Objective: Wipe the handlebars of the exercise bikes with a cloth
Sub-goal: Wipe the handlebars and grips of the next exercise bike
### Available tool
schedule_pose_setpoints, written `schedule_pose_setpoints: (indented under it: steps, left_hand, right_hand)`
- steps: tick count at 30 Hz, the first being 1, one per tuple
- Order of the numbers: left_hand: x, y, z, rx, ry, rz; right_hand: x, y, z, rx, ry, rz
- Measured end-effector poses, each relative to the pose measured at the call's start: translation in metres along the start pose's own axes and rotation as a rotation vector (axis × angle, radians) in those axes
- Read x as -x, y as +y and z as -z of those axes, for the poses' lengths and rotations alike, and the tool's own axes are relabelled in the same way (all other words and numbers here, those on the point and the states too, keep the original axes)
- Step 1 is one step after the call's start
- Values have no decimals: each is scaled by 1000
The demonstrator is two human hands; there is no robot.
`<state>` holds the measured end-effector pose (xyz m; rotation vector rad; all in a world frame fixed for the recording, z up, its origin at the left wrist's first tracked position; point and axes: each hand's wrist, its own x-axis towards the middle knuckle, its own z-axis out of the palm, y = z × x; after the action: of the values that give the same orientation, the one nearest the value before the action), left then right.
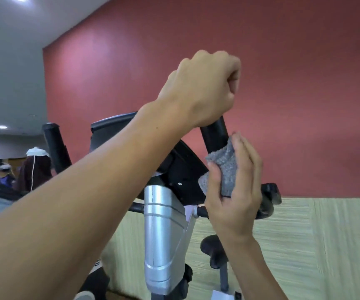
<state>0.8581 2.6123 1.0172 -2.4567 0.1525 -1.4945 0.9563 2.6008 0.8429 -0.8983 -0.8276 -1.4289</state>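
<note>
High on the right-hand handlebar (214, 135) of the exercise bike (163, 234), both hands are at work. The left hand (205, 87) is closed in a fist round the top of the black bar, fingers curled tight and pressed together, steadying it. Just below, the right hand (235, 191) holds the grey cloth (224, 167) against the same bar: the thumb pins the cloth from the near side, while the fingers lie close together and wrap round the far side, so the fabric sits bunched between palm and grip.

That cloth looks like a light, soft terry or microfibre with a nubbly pile; it should fold and crush easily, cling to the grip without slipping, and is best held wadded in the palm as it is now. By contrast the handlebar is a stiff, round tube with a matte black sleeve, probably foam or rubber, which ought to give some friction under the wipe; taking hold above the wiped stretch seems sensible.

Below the bars stands a brushed silver column, smooth and ribbed, under a black plastic console (183, 169). A second black handlebar (54, 144) rises at the left, untouched by either hand. Behind is a textured red wall (282, 72) above a pale, streaked panel.
</note>
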Motion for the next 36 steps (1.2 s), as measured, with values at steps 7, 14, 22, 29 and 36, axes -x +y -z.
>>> schedule_pose_setpoints:
  steps: [7,14,22,29,36]
  left_hand:
    - [-3,-2,-5,192,74,77]
    - [4,0,-9,206,159,75]
    - [1,-4,-21,114,235,47]
    - [8,2,-18,97,215,41]
    - [15,4,-19,160,272,35]
  right_hand:
    - [-36,-10,-7,71,-110,7]
    - [-5,9,1,190,-98,108]
    - [-26,-2,-13,262,-93,166]
    - [5,23,0,312,-115,199]
    - [-30,0,-9,339,-125,267]
